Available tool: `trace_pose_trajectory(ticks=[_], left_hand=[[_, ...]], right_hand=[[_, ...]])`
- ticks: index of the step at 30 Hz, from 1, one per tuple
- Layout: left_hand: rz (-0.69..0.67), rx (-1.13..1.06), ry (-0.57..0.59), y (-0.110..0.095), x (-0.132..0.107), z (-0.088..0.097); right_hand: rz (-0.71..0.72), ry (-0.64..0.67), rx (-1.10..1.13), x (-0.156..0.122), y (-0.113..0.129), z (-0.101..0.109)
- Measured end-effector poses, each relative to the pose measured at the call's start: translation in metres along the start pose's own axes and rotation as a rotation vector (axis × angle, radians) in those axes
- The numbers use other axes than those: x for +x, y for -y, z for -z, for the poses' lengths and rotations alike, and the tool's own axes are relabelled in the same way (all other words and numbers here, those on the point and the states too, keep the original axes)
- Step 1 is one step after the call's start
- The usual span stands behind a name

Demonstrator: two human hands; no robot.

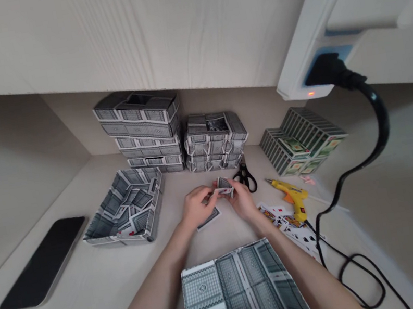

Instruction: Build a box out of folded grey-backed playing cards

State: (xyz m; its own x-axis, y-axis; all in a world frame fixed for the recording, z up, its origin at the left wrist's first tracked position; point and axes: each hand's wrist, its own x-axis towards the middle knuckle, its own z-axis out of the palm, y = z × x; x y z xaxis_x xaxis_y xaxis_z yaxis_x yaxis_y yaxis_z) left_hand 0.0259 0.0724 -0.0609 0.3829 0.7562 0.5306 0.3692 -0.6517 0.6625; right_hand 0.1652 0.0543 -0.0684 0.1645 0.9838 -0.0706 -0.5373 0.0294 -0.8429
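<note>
My left hand [196, 206] and my right hand [241, 199] meet over the middle of the desk, fingers pinched on a small folded playing card [223, 187] with a grey patterned back. A single card [208, 219] lies face down on the desk just under my left hand. Black scissors [247, 176] lie right behind my right hand. A panel made of joined grey-backed cards [242, 291] sits in front of me between my forearms.
A tray built of cards [126, 208] stands at left, two stacks of card-made boxes [143, 131] [215, 141] against the back wall. Green card steps [301, 141] are at right, beside a yellow glue gun [293, 198] and loose face-up cards [293, 227]. A black phone [44, 260] lies far left. A power strip [316, 52] with a black cable [379, 125] hangs at right.
</note>
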Motion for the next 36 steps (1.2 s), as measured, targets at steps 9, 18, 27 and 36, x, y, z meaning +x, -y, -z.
trace_pose_trajectory(ticks=[9,18,27,36], left_hand=[[0.217,0.056,-0.13,0.006,0.001,-0.002],[0.492,-0.819,-0.179,0.013,0.012,-0.011],[0.505,-0.795,-0.156,0.019,0.011,-0.012],[0.401,-0.431,-0.118,0.012,0.009,-0.008]], right_hand=[[-0.004,0.008,-0.032,0.003,-0.002,0.0],[0.056,0.012,-0.055,-0.002,0.001,0.001],[0.055,-0.052,0.006,0.005,-0.005,0.004],[0.129,-0.092,-0.185,0.003,-0.008,0.002]])
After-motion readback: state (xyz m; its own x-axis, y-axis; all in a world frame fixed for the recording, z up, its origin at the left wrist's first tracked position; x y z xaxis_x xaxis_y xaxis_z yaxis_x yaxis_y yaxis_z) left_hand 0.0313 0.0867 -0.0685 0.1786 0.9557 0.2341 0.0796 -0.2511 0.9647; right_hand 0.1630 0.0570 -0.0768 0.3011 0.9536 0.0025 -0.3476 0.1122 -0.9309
